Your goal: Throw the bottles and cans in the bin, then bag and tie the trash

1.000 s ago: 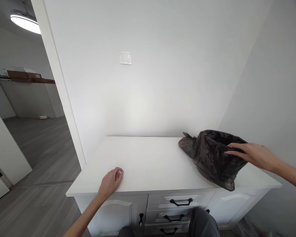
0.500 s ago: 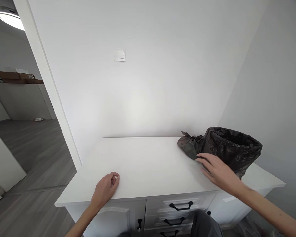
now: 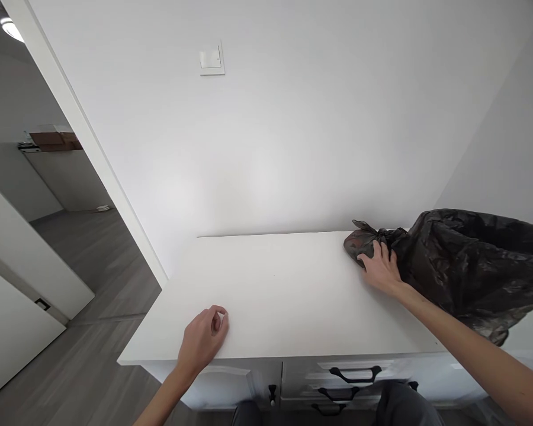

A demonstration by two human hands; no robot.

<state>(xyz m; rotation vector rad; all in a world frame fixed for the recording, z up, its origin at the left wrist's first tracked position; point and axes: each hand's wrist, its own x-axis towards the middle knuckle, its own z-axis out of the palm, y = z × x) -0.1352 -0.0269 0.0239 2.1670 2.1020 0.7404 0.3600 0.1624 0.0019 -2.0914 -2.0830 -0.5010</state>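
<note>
Looks like one thin black bag [image 3: 453, 266], crumpled on the white cabinet [image 3: 275, 290], knotted at left, gaping at right.

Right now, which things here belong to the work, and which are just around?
In the work:
- black bag
- right hand, at the bag's knotted end
- left hand, on the cabinet

Just around:
- wall switch
- boxes
- lamp

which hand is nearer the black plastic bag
The right. The right hand is on the black plastic bag at its knotted end; the left hand is well to its left, near the front edge of the white cabinet top.
</note>
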